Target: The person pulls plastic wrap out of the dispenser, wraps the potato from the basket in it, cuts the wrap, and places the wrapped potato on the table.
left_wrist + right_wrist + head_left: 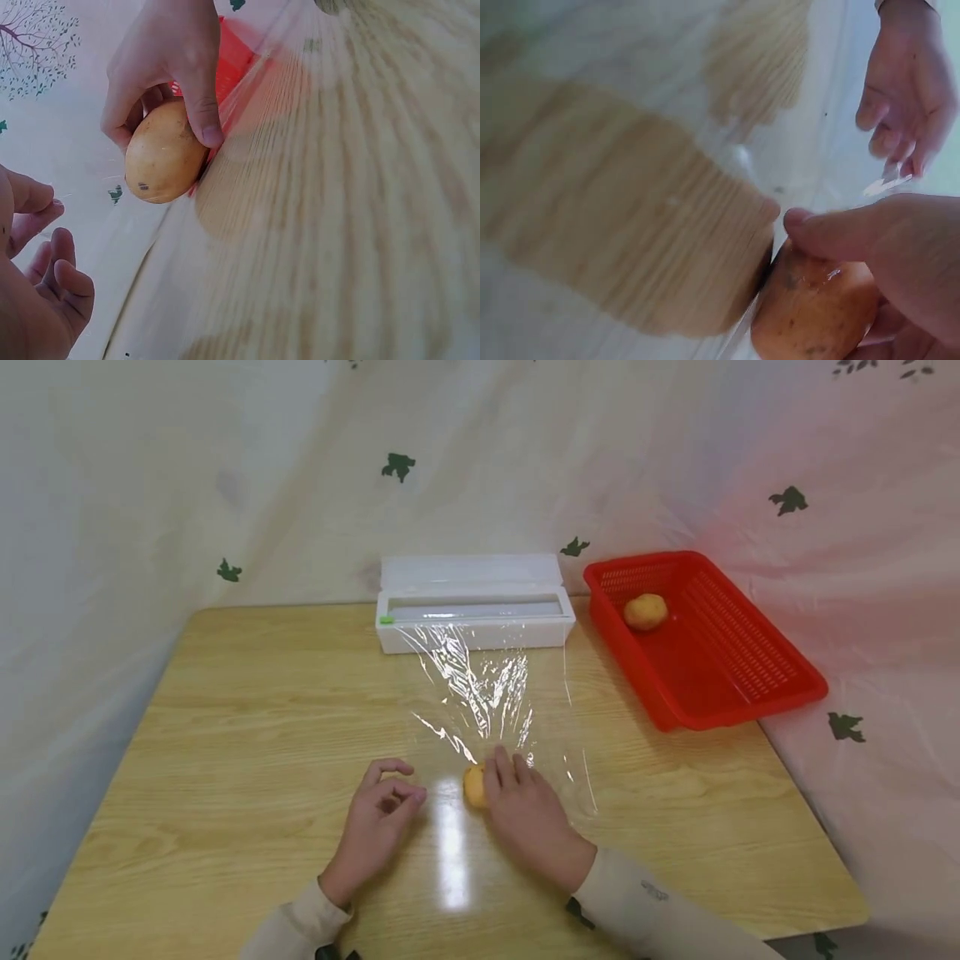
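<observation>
A potato (166, 154) sits on the wooden table near its front, with cling film (487, 685) drawn out to it from a white dispenser box (476, 633). My right hand (528, 810) grips the potato from the right, thumb on the near side and fingers over the far side. To the left, apart from the potato, my left hand (378, 827) pinches the film's edge between thumb and forefinger. Its other fingers are loosely bent. In the right wrist view, shiny film shows at the left hand's (911, 97) fingertips, and the potato (814, 307) lies under my right thumb.
A red plastic basket (667, 710) stands at the back right of the table (247, 735), holding another potato (645, 612). The dispenser's lid (472, 570) is raised, and a green slider (386, 620) sits at its left end. A patterned curtain (300, 485) hangs behind.
</observation>
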The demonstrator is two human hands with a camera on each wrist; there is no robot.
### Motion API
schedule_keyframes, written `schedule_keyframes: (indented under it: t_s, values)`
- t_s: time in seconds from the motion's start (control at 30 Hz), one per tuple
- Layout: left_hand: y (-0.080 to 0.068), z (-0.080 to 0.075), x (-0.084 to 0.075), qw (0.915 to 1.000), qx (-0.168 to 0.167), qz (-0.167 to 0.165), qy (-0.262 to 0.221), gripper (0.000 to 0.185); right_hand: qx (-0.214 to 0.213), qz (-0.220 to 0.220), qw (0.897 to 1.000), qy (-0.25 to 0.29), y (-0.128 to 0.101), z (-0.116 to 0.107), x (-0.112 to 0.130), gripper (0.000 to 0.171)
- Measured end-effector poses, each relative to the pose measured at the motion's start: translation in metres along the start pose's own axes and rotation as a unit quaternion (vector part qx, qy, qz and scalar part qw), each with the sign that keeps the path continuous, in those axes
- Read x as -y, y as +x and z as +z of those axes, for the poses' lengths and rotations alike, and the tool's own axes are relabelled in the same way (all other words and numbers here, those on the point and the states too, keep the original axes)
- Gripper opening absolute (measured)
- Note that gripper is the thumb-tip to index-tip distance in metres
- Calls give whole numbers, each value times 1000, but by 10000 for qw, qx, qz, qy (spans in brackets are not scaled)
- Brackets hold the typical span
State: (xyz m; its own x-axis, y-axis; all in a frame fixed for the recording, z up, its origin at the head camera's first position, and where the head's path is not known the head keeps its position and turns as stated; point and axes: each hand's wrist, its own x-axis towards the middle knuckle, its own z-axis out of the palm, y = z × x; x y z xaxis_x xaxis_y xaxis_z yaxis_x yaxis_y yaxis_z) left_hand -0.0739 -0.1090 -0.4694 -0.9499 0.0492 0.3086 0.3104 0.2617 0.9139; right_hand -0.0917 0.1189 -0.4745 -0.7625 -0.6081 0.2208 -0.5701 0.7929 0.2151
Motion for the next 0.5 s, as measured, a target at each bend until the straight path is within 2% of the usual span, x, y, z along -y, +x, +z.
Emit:
schedule_keyframes:
  t_s: [0.1, 0.17, 0.27, 0.33, 0.5]
  values:
    - [-2, 2, 14, 9998, -71, -120, 109, 9, -259, -196, 9993, -168, -3, 4, -7, 61]
    - [-5, 2, 21, 9995, -175, -117, 229, 7, -408, -398, 9982, -163, -2, 6, -13, 66]
    - [-7, 0, 22, 9984, -325, -100, 450, 6, -390, -654, 9971, 79, 2, 2, -23, 74]
    - [-10, -1, 24, 9978, -395, -79, 517, 7, -255, -834, 9956, 340, 8, -2, -29, 74]
    - [-15, 0, 24, 9965, -497, -95, 662, 6, 559, -977, 9875, 1100, 21, -11, -42, 73]
